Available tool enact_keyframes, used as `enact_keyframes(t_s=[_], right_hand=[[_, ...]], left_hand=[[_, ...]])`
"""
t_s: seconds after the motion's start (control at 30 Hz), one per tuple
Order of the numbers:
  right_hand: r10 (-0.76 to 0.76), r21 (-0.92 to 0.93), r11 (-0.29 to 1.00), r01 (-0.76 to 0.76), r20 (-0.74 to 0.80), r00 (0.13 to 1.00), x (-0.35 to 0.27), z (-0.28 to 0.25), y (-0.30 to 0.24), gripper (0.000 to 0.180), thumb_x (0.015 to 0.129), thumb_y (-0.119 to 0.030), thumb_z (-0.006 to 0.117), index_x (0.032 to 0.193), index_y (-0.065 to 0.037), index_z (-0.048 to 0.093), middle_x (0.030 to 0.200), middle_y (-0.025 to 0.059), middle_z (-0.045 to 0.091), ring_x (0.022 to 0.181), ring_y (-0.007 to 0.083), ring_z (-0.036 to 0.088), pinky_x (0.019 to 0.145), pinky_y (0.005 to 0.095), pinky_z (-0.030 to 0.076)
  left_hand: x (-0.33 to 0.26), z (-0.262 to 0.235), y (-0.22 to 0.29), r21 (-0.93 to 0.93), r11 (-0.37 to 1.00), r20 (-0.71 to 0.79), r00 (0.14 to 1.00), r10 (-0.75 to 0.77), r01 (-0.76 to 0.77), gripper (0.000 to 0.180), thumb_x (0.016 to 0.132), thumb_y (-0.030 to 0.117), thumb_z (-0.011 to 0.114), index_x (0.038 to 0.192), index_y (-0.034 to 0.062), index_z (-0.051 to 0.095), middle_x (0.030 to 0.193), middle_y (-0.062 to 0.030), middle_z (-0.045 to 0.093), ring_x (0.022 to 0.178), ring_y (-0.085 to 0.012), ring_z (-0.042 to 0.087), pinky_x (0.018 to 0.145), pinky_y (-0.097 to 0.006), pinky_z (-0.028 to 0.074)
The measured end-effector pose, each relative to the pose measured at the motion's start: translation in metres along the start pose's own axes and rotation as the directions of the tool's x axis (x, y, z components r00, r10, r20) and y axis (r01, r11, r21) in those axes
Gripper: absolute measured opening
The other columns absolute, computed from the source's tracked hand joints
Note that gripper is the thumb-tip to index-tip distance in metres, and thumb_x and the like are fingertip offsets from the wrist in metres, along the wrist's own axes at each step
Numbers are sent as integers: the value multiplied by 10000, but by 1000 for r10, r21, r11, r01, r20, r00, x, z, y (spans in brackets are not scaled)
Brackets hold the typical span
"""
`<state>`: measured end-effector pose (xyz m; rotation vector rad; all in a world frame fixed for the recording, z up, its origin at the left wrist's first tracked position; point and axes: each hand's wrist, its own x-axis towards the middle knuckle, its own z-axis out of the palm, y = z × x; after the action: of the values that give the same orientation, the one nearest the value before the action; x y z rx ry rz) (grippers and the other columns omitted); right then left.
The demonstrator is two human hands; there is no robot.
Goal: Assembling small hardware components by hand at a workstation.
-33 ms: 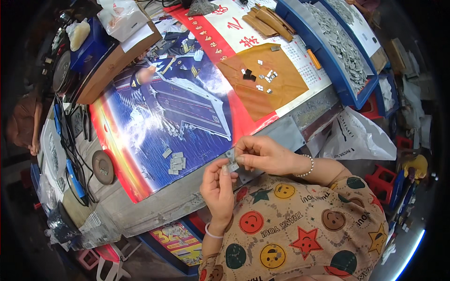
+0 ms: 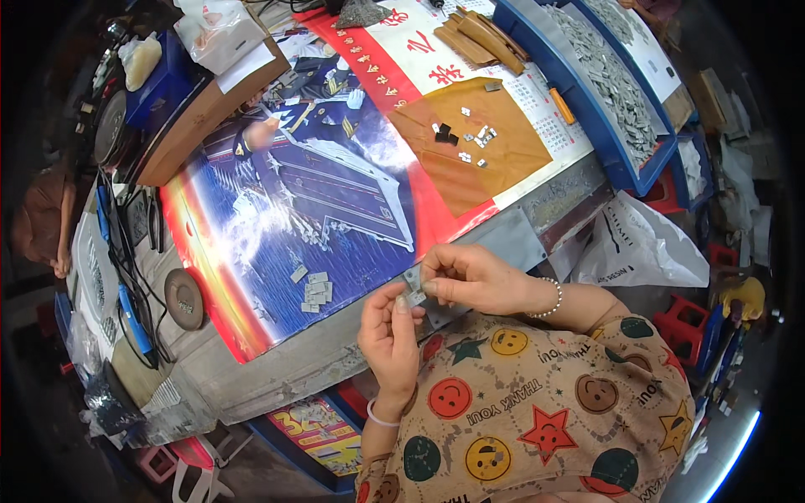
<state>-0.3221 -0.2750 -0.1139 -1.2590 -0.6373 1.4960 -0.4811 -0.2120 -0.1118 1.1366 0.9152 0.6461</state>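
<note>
My left hand (image 2: 392, 334) is closed, thumb and fingers pinching a small flat grey metal piece (image 2: 417, 297) at the near edge of the workbench. From the right, my right hand (image 2: 459, 275) reaches to the same piece, its thumb and forefinger pressed together at the piece's end. Whether the right fingertips hold another tiny part is hidden. To the left, several similar grey pieces (image 2: 316, 292) lie in a small group on the glossy poster (image 2: 335, 226). On an amber sheet (image 2: 436, 180) farther off are several small white and black parts (image 2: 480, 137).
A blue tray (image 2: 641, 180) full of grey metal pieces stands at the right, with an orange-handled tool (image 2: 562, 106) beside it. A round brown dish (image 2: 184, 299) and a blue-handled tool (image 2: 134, 321) with cables lie left. A white plastic bag (image 2: 641, 251) sits beyond my right arm.
</note>
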Motion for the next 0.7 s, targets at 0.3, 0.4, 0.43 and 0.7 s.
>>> enact_keyframes(t_s=[0.3, 0.4, 0.43, 0.7], right_hand=[[-178, -364, 919, 150, -43, 983, -3, 5, -11, 67, 861, -43, 596, 894, -7, 551, 850, 19, 578, 777, 67, 540, 657, 233, 459], [-185, -351, 924, 153, -59, 981, -4, 5, -8, 67, 865, -42, 595, 898, -7, 550, 858, 21, 576, 780, 67, 538, 654, 230, 457], [-176, -326, 934, 146, -64, 982, -3, 4, -6, 67, 870, -42, 591, 906, -6, 548, 871, 22, 575, 783, 69, 538, 654, 228, 456], [-110, 19, 994, 111, -58, 992, 0, 4, -3, 65, 915, -59, 579, 921, -22, 527, 964, 31, 557, 802, 71, 535, 661, 211, 470]], left_hand=[[-2, -3, -7, 142, 982, 28, 993, 118, -121, 206, 945, 23, 511, 1136, -44, 549, 891, -63, 644, 752, -86, 611, 691, -211, 494], [-3, -4, -6, 157, 981, 48, 993, 110, -116, 207, 945, 22, 509, 1136, -43, 552, 893, -67, 646, 754, -88, 613, 690, -206, 491], [-3, -4, -4, 157, 981, 47, 993, 110, -116, 207, 945, 22, 509, 1136, -43, 552, 893, -67, 646, 754, -88, 613, 690, -206, 491], [1, -5, -6, -145, 987, 111, 993, -48, 64, 185, 967, 43, 487, 1117, -44, 551, 902, -54, 629, 789, -73, 595, 710, -199, 486]])
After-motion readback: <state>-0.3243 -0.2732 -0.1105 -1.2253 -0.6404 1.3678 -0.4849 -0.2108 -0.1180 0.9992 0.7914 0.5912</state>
